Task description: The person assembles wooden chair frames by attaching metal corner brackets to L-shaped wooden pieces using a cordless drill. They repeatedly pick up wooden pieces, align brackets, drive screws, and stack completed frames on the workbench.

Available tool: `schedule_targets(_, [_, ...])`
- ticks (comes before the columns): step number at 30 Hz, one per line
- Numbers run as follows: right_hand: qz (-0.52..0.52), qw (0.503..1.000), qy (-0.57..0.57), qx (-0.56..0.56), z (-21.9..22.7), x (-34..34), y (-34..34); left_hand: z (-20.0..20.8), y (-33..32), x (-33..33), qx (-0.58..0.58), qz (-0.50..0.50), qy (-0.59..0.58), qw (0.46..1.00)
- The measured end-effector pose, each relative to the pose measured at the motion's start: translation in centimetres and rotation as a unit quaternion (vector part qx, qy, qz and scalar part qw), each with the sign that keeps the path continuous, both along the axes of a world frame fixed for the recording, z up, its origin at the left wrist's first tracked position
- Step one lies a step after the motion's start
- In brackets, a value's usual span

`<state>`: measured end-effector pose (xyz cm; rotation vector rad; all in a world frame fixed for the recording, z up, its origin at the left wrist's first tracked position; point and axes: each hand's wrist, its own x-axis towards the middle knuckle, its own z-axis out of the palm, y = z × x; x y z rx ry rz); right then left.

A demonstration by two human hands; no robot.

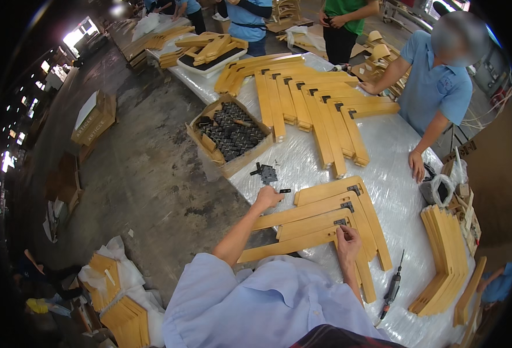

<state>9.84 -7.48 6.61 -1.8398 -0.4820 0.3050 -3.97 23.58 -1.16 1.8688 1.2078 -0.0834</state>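
Observation:
My left hand (269, 198) is closed at the table's near left edge, with a small black metal bracket (285, 191) sticking out from its fingers. Beside it lies a small heap of black brackets (265, 173). My right hand (348, 240) has its fingers pinched together at the corner of the nearest L-shaped wooden frame (290, 243), just below a black bracket (340, 222) that sits on that corner. What the pinched fingers hold is too small to tell. More such wooden frames (308, 210) overlap behind it, each with a black bracket at its corner.
A cardboard box of black brackets (232, 130) stands at the table's left edge. A power screwdriver (391, 290) lies right of my right hand. Stacked wooden pieces (444, 261) are at the right. Across the table a co-worker (441, 87) in blue leans beside a row of frames (319, 116).

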Motion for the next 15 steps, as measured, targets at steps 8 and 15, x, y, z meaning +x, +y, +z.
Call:
schedule_targets(8, [0.061,0.923,0.371,0.082,0.8,-0.8,2.9,6.2,-10.3,1.4,-0.355,-0.027,-0.246,0.902])
schedule_targets(15, [0.134,0.87,0.447,0.159,-0.8,-1.0,1.7,7.6,-16.1,2.3,-0.49,-0.059,-0.269,0.827])
